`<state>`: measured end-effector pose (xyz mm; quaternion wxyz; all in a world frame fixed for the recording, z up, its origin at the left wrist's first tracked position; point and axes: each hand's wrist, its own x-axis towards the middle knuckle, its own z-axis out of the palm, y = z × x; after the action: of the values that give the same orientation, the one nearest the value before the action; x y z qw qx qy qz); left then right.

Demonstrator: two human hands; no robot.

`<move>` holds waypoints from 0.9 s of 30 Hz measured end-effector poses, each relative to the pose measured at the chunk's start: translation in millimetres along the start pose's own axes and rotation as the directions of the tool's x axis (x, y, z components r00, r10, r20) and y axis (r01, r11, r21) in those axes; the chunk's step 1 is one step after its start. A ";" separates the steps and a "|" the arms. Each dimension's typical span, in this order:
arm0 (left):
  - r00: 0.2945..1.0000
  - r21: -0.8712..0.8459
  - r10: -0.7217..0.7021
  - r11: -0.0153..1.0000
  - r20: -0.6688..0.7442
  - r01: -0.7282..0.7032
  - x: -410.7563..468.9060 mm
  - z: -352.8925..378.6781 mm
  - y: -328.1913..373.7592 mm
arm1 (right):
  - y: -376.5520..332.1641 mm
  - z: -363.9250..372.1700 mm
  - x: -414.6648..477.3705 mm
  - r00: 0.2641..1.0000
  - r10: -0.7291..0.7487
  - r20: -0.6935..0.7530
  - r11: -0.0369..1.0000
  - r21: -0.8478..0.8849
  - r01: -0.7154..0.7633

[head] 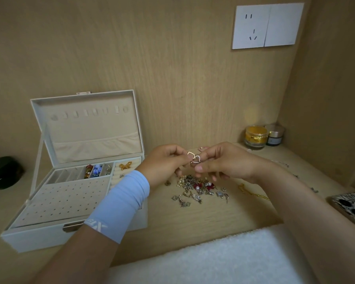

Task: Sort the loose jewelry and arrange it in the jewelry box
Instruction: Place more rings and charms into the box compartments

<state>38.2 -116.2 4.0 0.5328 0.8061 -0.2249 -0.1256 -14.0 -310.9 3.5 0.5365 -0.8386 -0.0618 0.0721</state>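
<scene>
The fingertips point(184, 160) of the left hand point(164, 162) and the right hand point(223, 160) meet over the table. Together they pinch a pair of small gold heart-shaped earrings point(194, 157), one plain and one set with tiny shiny stones. Both hands are closed on the hearts, and it looks like they are pulling the two apart or matching them up. A light blue stretchy wristband point(121, 203) sits on the left wrist.

Right under the hands lies a messy heap of loose gold, silver, pearl and red jewelry point(195, 188) on the pale wooden table point(193, 222). A thin gold chain point(252, 193) lies just beside the heap, on the right. A few little silver bits lie farther off to the right, too small to name.

To the left stands the open white jewelry box with cream lining point(74, 181). Only a little is in it. One slot in the back row holds red and brown beads point(88, 170), the next holds blue and white beads point(97, 170), and the next holds something small that I cannot make out. A gold bow-shaped brooch point(125, 165) rests on the padded rolls at the right. The flat pad with many little holes at the front looks bare, and so do the hooks in the lid.

So the job has only just begun, I think. Most of the heap is not sorted yet
</scene>
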 end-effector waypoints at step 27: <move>0.921 0.278 0.085 0.960 -0.380 0.026 -75.9 -167.3 -33.1 | -115.3 138.5 100.9 0.977 -0.214 -0.021 0.963 0.162 0.214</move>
<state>53.9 66.7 37.9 0.4503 0.8780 -0.1427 0.0774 56.1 -121.2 45.4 0.6079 -0.7804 -0.1452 0.0173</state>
